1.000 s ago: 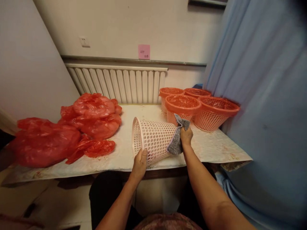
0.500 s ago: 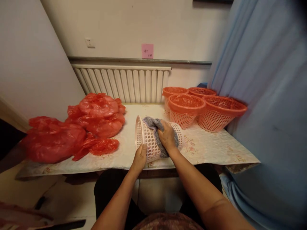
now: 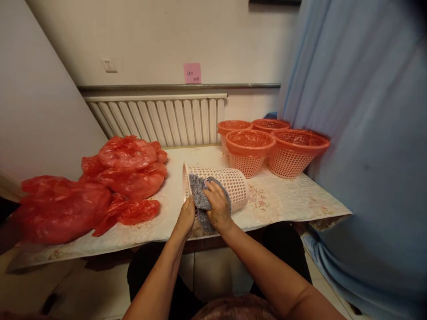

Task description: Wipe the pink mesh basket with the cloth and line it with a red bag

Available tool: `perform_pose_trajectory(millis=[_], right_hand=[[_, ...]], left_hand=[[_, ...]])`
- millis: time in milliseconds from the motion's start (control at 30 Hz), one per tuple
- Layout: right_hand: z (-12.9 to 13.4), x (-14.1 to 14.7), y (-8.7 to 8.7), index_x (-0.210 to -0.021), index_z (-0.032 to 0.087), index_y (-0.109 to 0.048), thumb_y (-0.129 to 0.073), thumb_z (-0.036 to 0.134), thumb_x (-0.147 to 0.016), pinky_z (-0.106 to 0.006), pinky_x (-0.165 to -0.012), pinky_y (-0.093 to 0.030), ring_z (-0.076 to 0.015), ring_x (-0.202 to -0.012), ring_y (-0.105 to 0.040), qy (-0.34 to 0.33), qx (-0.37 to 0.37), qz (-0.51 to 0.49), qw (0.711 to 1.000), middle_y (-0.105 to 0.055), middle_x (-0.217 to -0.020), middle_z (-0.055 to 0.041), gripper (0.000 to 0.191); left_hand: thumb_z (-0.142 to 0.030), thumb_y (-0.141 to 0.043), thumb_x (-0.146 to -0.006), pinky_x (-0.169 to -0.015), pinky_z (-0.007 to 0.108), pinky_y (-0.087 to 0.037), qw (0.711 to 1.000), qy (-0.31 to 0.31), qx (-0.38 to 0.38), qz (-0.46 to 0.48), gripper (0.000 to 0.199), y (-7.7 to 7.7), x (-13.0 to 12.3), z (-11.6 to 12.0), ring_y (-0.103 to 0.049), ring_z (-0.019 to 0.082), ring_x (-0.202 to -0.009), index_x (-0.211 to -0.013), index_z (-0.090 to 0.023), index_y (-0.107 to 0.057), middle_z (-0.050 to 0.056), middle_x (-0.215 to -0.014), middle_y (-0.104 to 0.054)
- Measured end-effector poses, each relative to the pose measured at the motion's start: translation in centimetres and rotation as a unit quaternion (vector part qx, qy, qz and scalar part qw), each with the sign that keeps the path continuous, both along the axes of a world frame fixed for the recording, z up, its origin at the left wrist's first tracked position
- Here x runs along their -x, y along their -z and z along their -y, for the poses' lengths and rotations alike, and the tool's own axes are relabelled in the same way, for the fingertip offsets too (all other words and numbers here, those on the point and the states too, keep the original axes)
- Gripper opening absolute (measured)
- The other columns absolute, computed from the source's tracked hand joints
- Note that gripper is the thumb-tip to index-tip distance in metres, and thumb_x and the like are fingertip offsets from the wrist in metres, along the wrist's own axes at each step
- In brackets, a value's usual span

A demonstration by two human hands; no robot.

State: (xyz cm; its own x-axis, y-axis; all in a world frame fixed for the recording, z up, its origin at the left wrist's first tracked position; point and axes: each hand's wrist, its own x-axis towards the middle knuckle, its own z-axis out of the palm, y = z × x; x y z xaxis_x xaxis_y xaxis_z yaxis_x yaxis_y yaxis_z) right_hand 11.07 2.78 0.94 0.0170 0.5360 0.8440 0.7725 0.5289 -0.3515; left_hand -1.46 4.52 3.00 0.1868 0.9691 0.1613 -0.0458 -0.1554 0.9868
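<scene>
Cloth point(image 3: 200, 195) shifted rimward; hands point(image 3: 218, 206) point(image 3: 185, 220) grip it and basket point(image 3: 237, 186): axis crosswise, mouth point(image 3: 185, 178) facing left.

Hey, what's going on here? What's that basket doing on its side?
Someone is holding a pale pink basket sideways at the table, its open end facing left. The left hand grips it near the rim, and the right hand presses a grey cloth against its side. Four other baskets stand upright to the right, with red plastic over their rims. Crumpled red plastic bags lie to the left.
</scene>
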Motion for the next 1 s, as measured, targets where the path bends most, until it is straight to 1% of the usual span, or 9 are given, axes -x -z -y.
perform_pose_trajectory(millis=[100,200,300,367,467,567,667,867,1000], right_hand=[[-1.7,-2.8,0.4,-0.118,0.016,-0.061,-0.044,0.004,-0.077,-0.046,-0.113,-0.035,-0.0227,-0.136,-0.038,0.042,0.003,-0.009,0.999,-0.055,-0.136,-0.01,0.046],[-3.1,-6.7,0.7,-0.113,0.017,-0.064,-0.044,0.007,-0.081,-0.047,-0.112,-0.034,-0.0222,-0.129,-0.044,0.101,0.012,-0.032,0.994,-0.059,-0.129,-0.0102,0.039],[-3.6,-10.8,1.1,-0.11,0.018,-0.065,-0.044,0.012,-0.084,-0.046,-0.109,-0.034,-0.0221,-0.123,-0.049,0.151,0.018,-0.065,0.986,-0.062,-0.125,-0.0099,0.034],[-3.6,-12.9,1.5,-0.108,0.017,-0.065,-0.042,0.014,-0.083,-0.044,-0.104,-0.038,-0.0228,-0.115,-0.053,0.188,0.028,-0.105,0.976,-0.064,-0.118,-0.0103,0.034],[-3.4,-14.3,2.3,-0.106,0.017,-0.065,-0.043,0.017,-0.08,-0.039,-0.092,-0.045,-0.0231,-0.099,-0.059,0.242,0.055,-0.179,0.952,-0.068,-0.107,-0.0098,0.034],[-3.1,-13.6,2.8,-0.106,0.016,-0.065,-0.044,0.018,-0.08,-0.039,-0.09,-0.045,-0.0237,-0.098,-0.058,0.265,0.047,-0.201,0.942,-0.068,-0.105,-0.0101,0.034],[-3.0,-11.3,2.1,-0.106,0.017,-0.065,-0.043,0.015,-0.081,-0.042,-0.1,-0.04,-0.0244,-0.111,-0.053,0.239,0.014,-0.148,0.96,-0.066,-0.113,-0.0105,0.033],[-3.0,-4.9,-2.2,-0.111,0.02,-0.064,-0.046,0.01,-0.078,-0.041,-0.105,-0.039,-0.0225,-0.114,-0.053,0.108,0.028,-0.073,0.991,-0.066,-0.116,-0.0067,0.039],[-0.7,-0.3,-4.2,-0.11,0.021,-0.064,-0.049,0.007,-0.073,-0.04,-0.106,-0.038,-0.0226,-0.12,-0.05,0.002,0.038,-0.035,0.999,-0.065,-0.121,-0.0042,0.043]], left_hand=[[-0.065,-0.038,-0.089,-0.094,0.043,-0.05,0.998,0.012,0.063,0.003,0.065,0.0,0.1,0.2,-0.065,0.028,-0.107,-0.113,-0.009,-0.062,0.017,-0.108,-0.071],[-0.064,-0.041,-0.089,-0.087,0.042,-0.054,0.995,0.013,0.101,0.021,0.063,0.1,0.1,0.1,-0.068,0.028,-0.1,-0.112,-0.009,-0.061,0.018,-0.105,-0.071],[-0.064,-0.042,-0.089,-0.085,0.042,-0.055,0.993,0.014,0.109,0.037,0.062,0.4,0.0,-0.1,-0.07,0.027,-0.095,-0.11,-0.009,-0.061,0.018,-0.103,-0.071],[-0.064,-0.042,-0.089,-0.085,0.042,-0.055,0.993,0.014,0.105,0.043,0.061,0.6,0.0,-0.2,-0.07,0.027,-0.093,-0.108,-0.009,-0.062,0.017,-0.101,-0.072],[-0.065,-0.044,-0.088,-0.085,0.04,-0.056,0.994,0.013,0.1,0.05,0.06,0.8,0.0,-0.4,-0.07,0.028,-0.094,-0.106,-0.01,-0.063,0.015,-0.099,-0.073],[-0.065,-0.044,-0.088,-0.083,0.04,-0.056,0.993,0.02,0.104,0.052,0.062,0.6,0.2,-0.6,-0.07,0.028,-0.093,-0.107,-0.01,-0.063,0.015,-0.096,-0.073],[-0.064,-0.042,-0.09,-0.084,0.04,-0.055,0.992,0.038,0.106,0.052,0.061,-0.1,0.1,-0.5,-0.071,0.027,-0.091,-0.109,-0.01,-0.064,0.015,-0.096,-0.073],[-0.059,-0.037,-0.094,-0.086,0.039,-0.054,0.988,0.067,0.121,0.067,0.06,-1.8,-0.3,0.5,-0.07,0.025,-0.093,-0.115,-0.009,-0.062,0.015,-0.1,-0.074],[-0.065,-0.043,-0.089,-0.086,0.037,-0.053,0.987,0.047,0.125,0.086,0.064,-2.6,0.3,0.2,-0.069,0.025,-0.093,-0.112,-0.01,-0.065,0.012,-0.092,-0.075]])
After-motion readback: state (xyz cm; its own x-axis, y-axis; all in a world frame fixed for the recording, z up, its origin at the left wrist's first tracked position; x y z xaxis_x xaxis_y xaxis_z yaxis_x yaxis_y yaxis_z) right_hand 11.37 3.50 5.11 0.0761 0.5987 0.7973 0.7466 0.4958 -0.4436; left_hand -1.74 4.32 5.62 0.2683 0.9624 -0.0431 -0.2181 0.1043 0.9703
